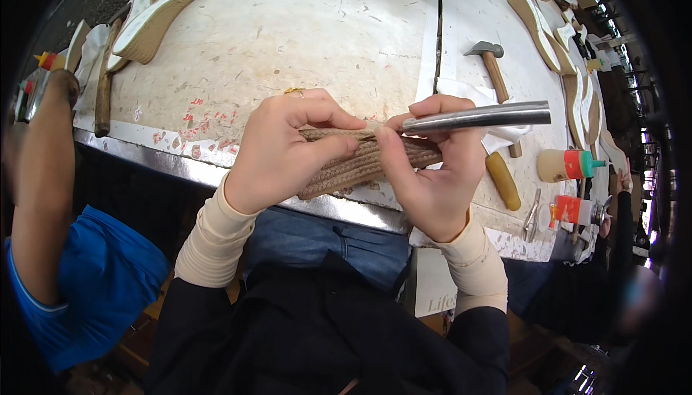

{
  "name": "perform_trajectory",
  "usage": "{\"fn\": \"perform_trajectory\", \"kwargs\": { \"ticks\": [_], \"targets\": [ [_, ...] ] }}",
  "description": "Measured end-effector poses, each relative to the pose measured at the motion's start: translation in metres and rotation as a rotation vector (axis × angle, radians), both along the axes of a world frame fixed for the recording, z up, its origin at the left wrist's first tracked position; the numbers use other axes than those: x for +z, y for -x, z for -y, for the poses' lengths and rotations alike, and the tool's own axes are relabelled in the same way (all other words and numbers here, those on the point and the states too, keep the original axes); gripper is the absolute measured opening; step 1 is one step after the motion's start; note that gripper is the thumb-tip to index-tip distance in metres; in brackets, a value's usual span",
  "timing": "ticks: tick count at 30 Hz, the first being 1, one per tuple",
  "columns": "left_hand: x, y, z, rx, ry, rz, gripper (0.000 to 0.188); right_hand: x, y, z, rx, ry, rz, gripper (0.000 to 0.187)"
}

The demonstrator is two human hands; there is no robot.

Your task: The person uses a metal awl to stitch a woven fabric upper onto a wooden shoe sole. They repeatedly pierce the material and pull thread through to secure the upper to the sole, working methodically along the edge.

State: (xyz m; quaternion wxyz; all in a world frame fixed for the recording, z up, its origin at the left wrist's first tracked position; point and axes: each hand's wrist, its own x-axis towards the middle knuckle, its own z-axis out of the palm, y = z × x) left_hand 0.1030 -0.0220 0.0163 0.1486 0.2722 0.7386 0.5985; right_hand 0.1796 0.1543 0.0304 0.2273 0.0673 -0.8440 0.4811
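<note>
A brown braided-rope wedge sole [344, 170] lies on its side across the table's near edge, between my two hands. My left hand [277, 143] is closed on its left part, thumb on the braid and fingers along the top edge. My right hand [448, 182] grips a shiny steel rod-like tool [490, 116], its thick end pointing right. Thumb and index finger of that hand pinch at the sole's upper edge, close to my left fingertips. Whatever tip the tool has is hidden by my fingers.
A hammer [493, 70] lies right of my hands, near a white cloth [504, 138], a yellow-brown handle [502, 181], tweezers [532, 215] and a green-capped glue bottle [566, 165]. Several wedge soles [169, 13] rest around the table [310, 34]. A co-worker's arm [47, 157] reaches in at left.
</note>
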Motion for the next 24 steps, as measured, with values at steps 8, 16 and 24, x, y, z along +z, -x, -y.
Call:
{"fn": "perform_trajectory", "kwargs": {
  "ticks": [8, 16, 24],
  "targets": [
    [0.003, 0.001, 0.001, -0.027, 0.037, -0.059, 0.020, 0.006, 0.004, -0.015, 0.119, 0.054, 0.026, 0.038],
    [0.006, -0.001, 0.000, -0.034, 0.067, -0.159, 0.023, 0.003, 0.004, -0.013, 0.117, 0.021, 0.008, 0.037],
    [0.001, -0.001, -0.006, 0.020, 0.025, -0.156, 0.020, -0.002, 0.005, -0.007, 0.030, 0.010, -0.036, 0.038]
  ]
}}
